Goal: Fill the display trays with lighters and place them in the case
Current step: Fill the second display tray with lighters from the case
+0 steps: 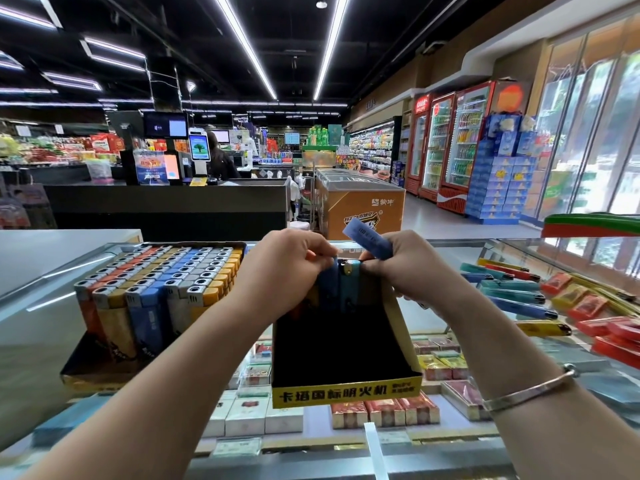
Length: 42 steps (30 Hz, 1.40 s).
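Glass tabletop: my left hand steadies lighters in the display tray; right hand pinches a blue lighter; seat it upright, flush beside its neighbours.

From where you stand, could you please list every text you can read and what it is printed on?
"卡塔国际明火机": yellow front strip of the nearly empty display tray.
"蒙牛": side of the orange chest freezer; the slogan beneath is too blurred.
Coca-Cola script: base of the red drinks fridge, distorted.
Print on the blue lighter in the right hand: unreadable.
Cigarette packs, price tags, screens: too small.
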Available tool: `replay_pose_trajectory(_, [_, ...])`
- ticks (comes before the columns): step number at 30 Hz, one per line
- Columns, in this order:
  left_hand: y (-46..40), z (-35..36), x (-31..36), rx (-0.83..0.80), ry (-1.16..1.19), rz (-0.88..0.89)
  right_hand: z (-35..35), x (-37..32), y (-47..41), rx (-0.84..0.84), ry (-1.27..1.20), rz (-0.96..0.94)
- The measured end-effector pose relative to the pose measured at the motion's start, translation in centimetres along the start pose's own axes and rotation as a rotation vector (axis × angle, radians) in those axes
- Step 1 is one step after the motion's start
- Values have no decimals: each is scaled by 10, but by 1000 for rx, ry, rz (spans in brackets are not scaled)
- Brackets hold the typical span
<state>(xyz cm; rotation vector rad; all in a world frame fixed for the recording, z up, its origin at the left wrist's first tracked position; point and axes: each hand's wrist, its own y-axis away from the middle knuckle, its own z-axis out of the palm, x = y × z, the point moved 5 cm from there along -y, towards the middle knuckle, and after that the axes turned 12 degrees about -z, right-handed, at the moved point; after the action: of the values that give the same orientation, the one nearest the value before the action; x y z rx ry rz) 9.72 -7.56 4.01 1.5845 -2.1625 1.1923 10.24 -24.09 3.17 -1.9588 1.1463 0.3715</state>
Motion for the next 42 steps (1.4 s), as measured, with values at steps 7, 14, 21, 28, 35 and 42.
replay_pose_trajectory(7, [-1,1,0,1,9,13,-1,-2,2,0,-39,30])
replay_pose_trajectory(14, [11,-2,14,157,-185,201,1,-4,2,-10,-54,30])
replay_pose_trajectory(21, [22,0,19,71,-332,325,0,-5,3,-11,-34,9])
replay_pose_trajectory(28, [28,29,19,-102,-731,387,1,-4,2,3,2,-1])
replay_pose_trajectory(35, [25,13,23,-95,-177,302,0,-1,0,18,-2,-15])
replay_pose_trajectory(42, [12,-5,5,-71,423,40,0,-1,-1,5,-29,-22])
